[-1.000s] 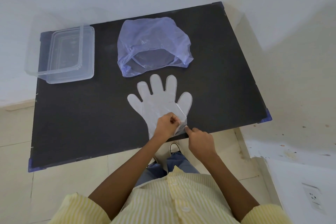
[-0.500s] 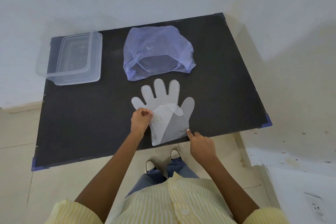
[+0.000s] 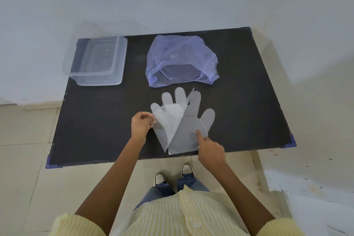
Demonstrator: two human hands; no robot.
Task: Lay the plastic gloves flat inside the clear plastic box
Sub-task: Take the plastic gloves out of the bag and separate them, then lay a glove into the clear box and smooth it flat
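Thin clear plastic gloves (image 3: 189, 120) lie fingers-away on the black table (image 3: 95, 130), near its front edge. My left hand (image 3: 141, 124) pinches the top glove (image 3: 166, 122) by its cuff corner and has peeled it leftward into a folded triangle. My right hand (image 3: 208, 151) presses one fingertip on the lower glove's cuff, holding it down. The clear plastic box (image 3: 95, 61) sits at the table's back left, with what looks like its lid under it, apart from both hands.
A crumpled translucent blue plastic bag (image 3: 182, 59) lies at the back centre, just beyond the gloves' fingertips. A white wall stands behind the table. The table's front edge runs right under the glove cuffs; tiled floor and my shoes are below.
My left hand has pulled the top glove's cuff farther left and up, peeling it off the one beneath. My right fingertip stays pressed on the lower glove. The camera view has tilted.
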